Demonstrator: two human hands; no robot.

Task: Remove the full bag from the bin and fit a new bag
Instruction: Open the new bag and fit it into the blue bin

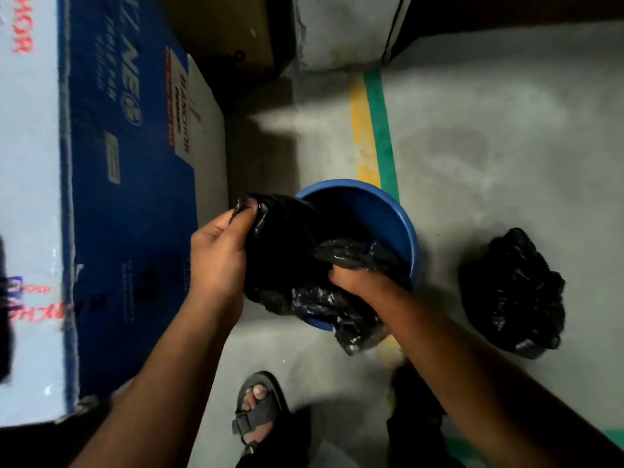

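A round blue bin (388,211) stands on the concrete floor in the middle of the view. A black plastic bag (290,251) lies crumpled over its near left rim and hangs partly inside. My left hand (219,251) pinches the bag's top edge at the bin's left side. My right hand (358,282) is pushed into the bag's folds near the front rim, its fingers mostly hidden by plastic. A second black bag (513,295), bulging and closed, sits on the floor to the right of the bin, apart from it.
A large blue and white cardboard box (111,197) fills the left side, close to the bin. A brown box (233,28) sits behind it. Yellow and green floor stripes (371,130) run past the bin. My sandalled foot (260,410) is just below the bin.
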